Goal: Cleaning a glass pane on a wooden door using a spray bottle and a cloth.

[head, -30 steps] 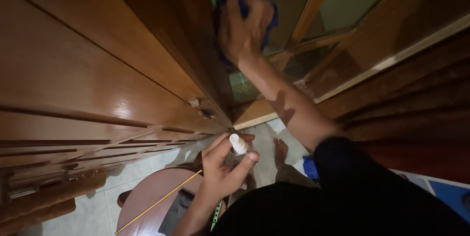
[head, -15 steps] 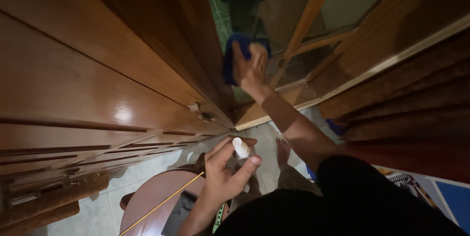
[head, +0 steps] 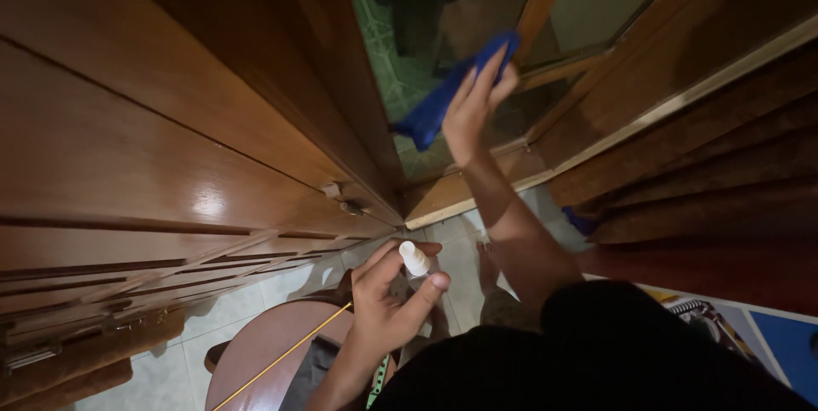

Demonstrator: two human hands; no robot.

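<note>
Glossy brown wood fills most of what we see from the head camera: a panelled door [head: 170, 147] runs from nine o'clock toward the centre, a glass pane [head: 426, 19] in a wooden frame sits at twelve o'clock, and pale floor tiles [head: 281, 287] show below.

Our right hand [head: 473, 104] is stretched up toward one o'clock of centre, fingers spread flat, pressing a blue cloth [head: 439, 100] against the glass. The cloth is bunched into a long shape; its long axis slants from its lower end near eleven o'clock of the hand up to its upper end by the fingertips, beside the frame's upright bar [head: 541, 2].

Our left hand [head: 388, 300] sits at six o'clock of centre, well apart from the right one. It is wrapped round a small spray bottle [head: 415, 259] with a white cap. Only the top of the bottle shows above the fingers, and its long axis tilts so that the cap points up toward eleven o'clock, toward the foot of the door. Any label is hidden by the grip.

Under that hand, at seven o'clock, lies a round reddish stool top [head: 264, 339] with a thin yellow rod [head: 285, 351] slanting across it. At four o'clock, on the floor, we see the corner of a flat blue sheet [head: 780, 339].
</note>
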